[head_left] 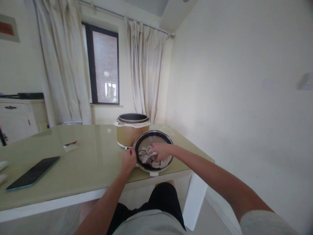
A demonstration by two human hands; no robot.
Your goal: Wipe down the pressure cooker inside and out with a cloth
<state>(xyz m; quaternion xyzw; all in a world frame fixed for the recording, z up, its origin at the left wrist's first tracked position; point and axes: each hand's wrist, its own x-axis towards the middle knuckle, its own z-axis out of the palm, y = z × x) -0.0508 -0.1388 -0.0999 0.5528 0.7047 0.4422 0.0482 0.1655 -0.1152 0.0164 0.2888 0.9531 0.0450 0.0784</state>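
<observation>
On a glossy table (pixel 85 163) at lower centre, the left hand (pixel 128 160) pinches the lid (pixel 153 137) rim while the right hand (pixel 160 151) presses a cloth (pixel 151 160) inside; near the edge, the lid could slide off.

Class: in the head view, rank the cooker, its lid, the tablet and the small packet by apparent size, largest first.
1. Tablet, though nearest the camera.
2-3. Lid and cooker: too alike to rank.
4. Packet.

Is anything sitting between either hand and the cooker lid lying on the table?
Nothing visible. The left hand grips the rim of the lid at its left edge. The right hand presses a cloth onto the lid's inner face; that cloth is the only thing between palm and lid.
</observation>
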